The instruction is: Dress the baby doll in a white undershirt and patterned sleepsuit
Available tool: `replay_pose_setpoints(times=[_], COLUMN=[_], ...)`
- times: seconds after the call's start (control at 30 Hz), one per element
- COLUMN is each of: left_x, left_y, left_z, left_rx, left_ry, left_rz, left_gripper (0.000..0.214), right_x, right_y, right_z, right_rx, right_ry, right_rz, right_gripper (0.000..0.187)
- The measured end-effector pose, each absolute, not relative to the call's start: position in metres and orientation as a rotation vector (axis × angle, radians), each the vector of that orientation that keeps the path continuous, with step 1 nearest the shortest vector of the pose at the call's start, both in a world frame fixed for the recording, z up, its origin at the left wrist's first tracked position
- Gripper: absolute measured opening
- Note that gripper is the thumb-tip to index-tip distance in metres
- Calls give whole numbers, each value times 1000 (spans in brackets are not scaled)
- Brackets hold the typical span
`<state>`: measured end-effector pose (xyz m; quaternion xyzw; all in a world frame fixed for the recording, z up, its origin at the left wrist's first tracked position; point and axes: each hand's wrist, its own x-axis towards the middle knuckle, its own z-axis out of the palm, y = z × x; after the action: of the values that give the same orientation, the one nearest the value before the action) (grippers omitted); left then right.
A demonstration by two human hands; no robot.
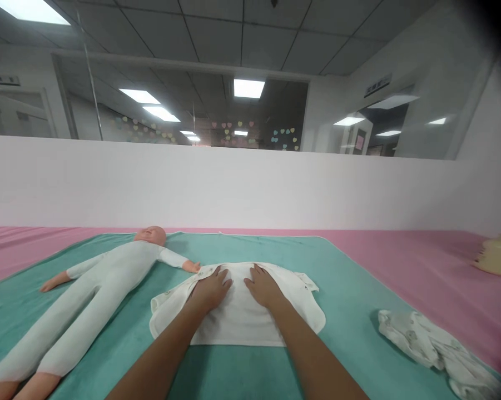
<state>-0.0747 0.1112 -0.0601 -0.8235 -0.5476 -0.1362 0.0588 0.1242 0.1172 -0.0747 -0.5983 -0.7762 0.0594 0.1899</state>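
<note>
Head view of 2 bare hands at work over a white garment [242, 330], spread on a teal cloth [346, 283] at the middle front. Left hand [211, 290]: palm down on the garment's upper left part, fingers slightly apart, with thumb held off to the side. Right hand [266, 288]: palm down on the upper right part, fingers close together, thumb apart and pointing inward. Between the 2 hands, a strip of bare white fabric. At left, on its back, a doll [120, 266] with white body, head toward the white wall [233, 189], 1 hand just beside the garment's upper left edge; contact impossible to tell. At right, well apart, a crumpled white cloth [425, 340]. Beneath everything, a pink surface [383, 253]. At far right, a yellowish object [498, 255], partly cut off.
</note>
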Motion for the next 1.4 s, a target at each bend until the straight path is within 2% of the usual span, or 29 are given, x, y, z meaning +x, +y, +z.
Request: replay_pose_setpoints(times=[0.2, 0.4, 0.57, 0.77, 0.9, 1.03, 1.23, 1.4], left_x=[-70, -89, -127, -153, -153, -150, -144, -141], left_y=[93, 56, 12, -7, -8, -11, -5, -10], left_z=[-48, -56, -56, -35, -20, -16, -31, -27], left_rx=[-2426, -2601, -2958, -2971, -2927, -2897, -2749, -2759], left_ry=[-1660, -1454, -1204, -1266, -1278, -1236, -1247, -1351], left_rz=[-392, -312, -209, -361, -367, -377, -317, -469], left_gripper=[37, 47, 58, 42, 38, 48, 27, 15], right_x=[120, 125, 146, 178, 195, 197, 195, 214], right_y=[102, 56, 2, -38, -37, -31, -19, -9], right_z=[-77, -68, -53, -39, -35, -36, -48, -47], right_rx=[-1666, -1609, -1456, -1386, -1421, -1222, -1294, -1432], right_ry=[-2306, -2412, -2544, -2579, -2509, -2562, -2400, -2241], right_rz=[132, 202, 369, 535, 369, 131, -148, -124], right_gripper=[68, 78, 75, 65, 49, 61, 56, 37])
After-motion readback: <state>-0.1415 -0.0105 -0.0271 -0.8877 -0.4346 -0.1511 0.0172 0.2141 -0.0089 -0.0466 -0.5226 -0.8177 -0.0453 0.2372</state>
